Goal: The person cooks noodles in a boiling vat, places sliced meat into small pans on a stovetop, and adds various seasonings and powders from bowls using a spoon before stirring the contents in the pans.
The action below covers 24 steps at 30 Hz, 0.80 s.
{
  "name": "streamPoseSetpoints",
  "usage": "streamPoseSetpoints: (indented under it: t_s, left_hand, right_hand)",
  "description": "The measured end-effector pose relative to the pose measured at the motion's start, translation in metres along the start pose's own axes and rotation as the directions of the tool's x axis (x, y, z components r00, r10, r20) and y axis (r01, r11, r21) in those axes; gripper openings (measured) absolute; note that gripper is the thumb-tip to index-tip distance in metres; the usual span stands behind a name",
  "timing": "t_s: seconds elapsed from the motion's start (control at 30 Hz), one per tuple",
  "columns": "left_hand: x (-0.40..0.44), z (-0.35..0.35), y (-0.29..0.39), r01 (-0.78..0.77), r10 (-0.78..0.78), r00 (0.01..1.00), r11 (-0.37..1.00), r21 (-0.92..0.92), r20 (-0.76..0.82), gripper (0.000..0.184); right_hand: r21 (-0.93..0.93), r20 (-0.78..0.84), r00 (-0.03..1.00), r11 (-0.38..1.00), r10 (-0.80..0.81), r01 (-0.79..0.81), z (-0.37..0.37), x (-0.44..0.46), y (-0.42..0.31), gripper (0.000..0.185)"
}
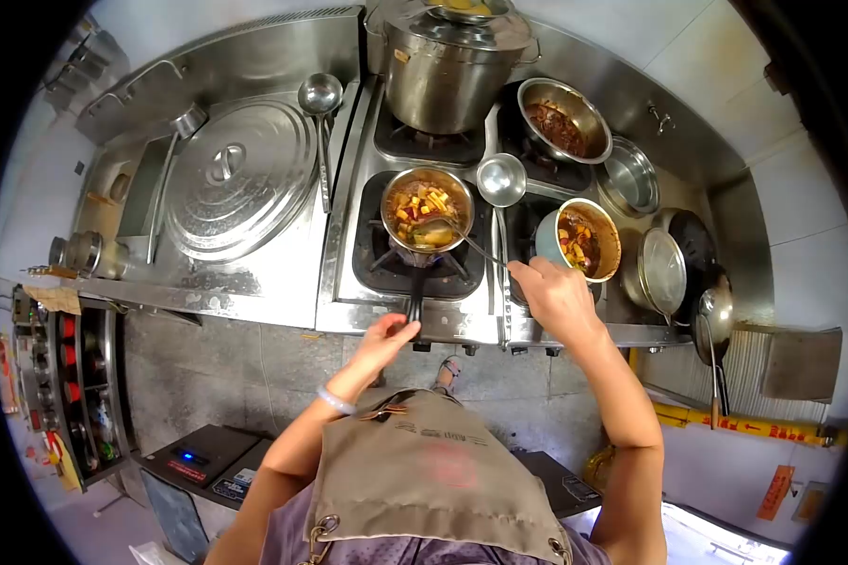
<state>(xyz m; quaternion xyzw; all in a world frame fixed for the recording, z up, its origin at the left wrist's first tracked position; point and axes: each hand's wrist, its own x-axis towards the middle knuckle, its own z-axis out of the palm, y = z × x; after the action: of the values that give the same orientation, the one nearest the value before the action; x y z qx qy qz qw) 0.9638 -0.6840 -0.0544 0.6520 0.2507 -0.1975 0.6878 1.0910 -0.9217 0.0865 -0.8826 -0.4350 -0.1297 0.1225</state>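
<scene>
A small saucepan [391, 193] sits on the front burner with a dark broth and yellow and reddish chunks in it. My left hand [383, 341] is closed on the end of its black handle [415, 294], thumb against the side. My right hand [558, 294] grips the thin handle of a metal spoon [481, 250], whose bowl rests among the chunks in the saucepan. Close by my right hand, a light-blue pot [546, 240] holds similar dark food with yellow pieces. Between the two pots lies a steel ladle [501, 180], its long handle pointing toward me.
Behind the saucepan stands a large lidded stockpot [443, 80]. A steel bowl [589, 118] of dark food is at the back right, near stacked pans [631, 174] and a strainer [662, 268]. To the left are a big round lid [240, 179] and another ladle [321, 94].
</scene>
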Motion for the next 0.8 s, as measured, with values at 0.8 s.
streamPoseSetpoints:
  t_s: [0.8]
  left_hand:
    - [0.01,-0.008,0.003,0.043,0.033,0.984,0.909,-0.414,0.173,0.042]
  right_hand:
    - [-0.022,-0.086,0.979,0.982,0.184,-0.186,0.054,0.045,-0.043,0.012]
